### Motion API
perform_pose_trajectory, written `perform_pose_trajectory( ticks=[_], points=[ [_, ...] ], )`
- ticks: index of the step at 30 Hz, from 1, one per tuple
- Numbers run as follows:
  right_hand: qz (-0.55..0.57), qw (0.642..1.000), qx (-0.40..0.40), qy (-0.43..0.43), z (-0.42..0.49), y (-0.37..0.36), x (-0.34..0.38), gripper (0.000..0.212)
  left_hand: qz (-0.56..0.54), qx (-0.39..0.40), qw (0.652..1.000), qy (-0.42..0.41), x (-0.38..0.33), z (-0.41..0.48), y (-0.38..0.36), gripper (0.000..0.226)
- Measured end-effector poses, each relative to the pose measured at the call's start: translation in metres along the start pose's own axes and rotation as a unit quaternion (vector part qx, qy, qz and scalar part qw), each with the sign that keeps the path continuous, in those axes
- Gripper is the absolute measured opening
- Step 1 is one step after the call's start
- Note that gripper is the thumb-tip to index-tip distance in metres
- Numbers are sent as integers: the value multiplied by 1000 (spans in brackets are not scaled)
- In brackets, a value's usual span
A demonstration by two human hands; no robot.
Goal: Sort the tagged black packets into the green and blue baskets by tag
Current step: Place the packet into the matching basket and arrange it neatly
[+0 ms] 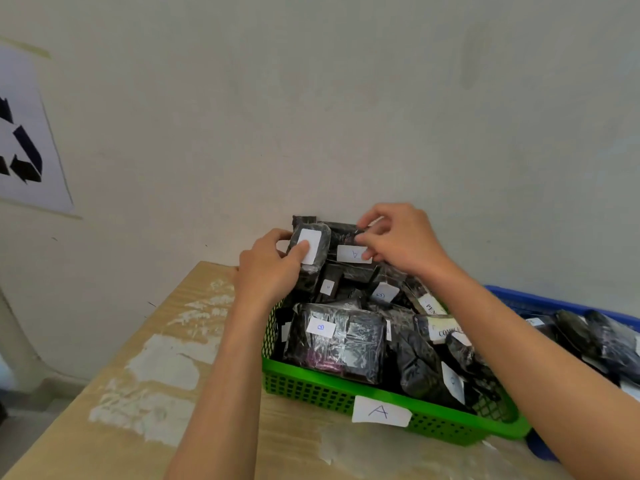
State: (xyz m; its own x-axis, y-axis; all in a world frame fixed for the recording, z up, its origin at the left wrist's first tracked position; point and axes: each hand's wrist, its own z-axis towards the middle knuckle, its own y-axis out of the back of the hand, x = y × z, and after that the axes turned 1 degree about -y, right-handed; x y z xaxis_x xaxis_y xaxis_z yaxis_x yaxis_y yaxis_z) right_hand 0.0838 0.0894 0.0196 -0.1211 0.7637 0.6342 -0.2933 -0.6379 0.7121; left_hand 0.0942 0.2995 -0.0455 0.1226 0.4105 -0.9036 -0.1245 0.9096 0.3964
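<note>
A person stands at a worn wooden table by a pale wall. On the table sits a green plastic basket with holes in its sides. A white paper label marked A is stuck on its near side. The basket is piled full of shiny black packets.

The left hand grips a black packet with a white tag at the far left of the pile. The thumb presses on the tag, and I cannot see a letter there. The right hand pinches the top of a black packet with a tag marked A, just beside the first one. That A is upside down.

Nearer lies a big black packet with a tag marked B. To the right, a blue plastic basket holds more black packets too. Far left on the wall hangs a white paper poster with black arrows.
</note>
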Motion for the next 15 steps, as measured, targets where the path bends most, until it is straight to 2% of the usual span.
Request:
perform_pose_trajectory(
  ticks=[2,7,9,15],
  points=[
    [-53,998,-12,33,-5,19,-5,15,34,2,999,5,-2,-2,-3,33],
    [-160,970,184,-7,-27,35,-35,45,122,6,992,10,-11,-9,-14,30],
    [-164,969,185,3,-34,30,-45,48,152,0,988,8,-14,-9,-14,23],
    [-127,986,106,21,-41,26,-57,39,224,-8,975,17,-15,-8,-8,22]
  ],
)
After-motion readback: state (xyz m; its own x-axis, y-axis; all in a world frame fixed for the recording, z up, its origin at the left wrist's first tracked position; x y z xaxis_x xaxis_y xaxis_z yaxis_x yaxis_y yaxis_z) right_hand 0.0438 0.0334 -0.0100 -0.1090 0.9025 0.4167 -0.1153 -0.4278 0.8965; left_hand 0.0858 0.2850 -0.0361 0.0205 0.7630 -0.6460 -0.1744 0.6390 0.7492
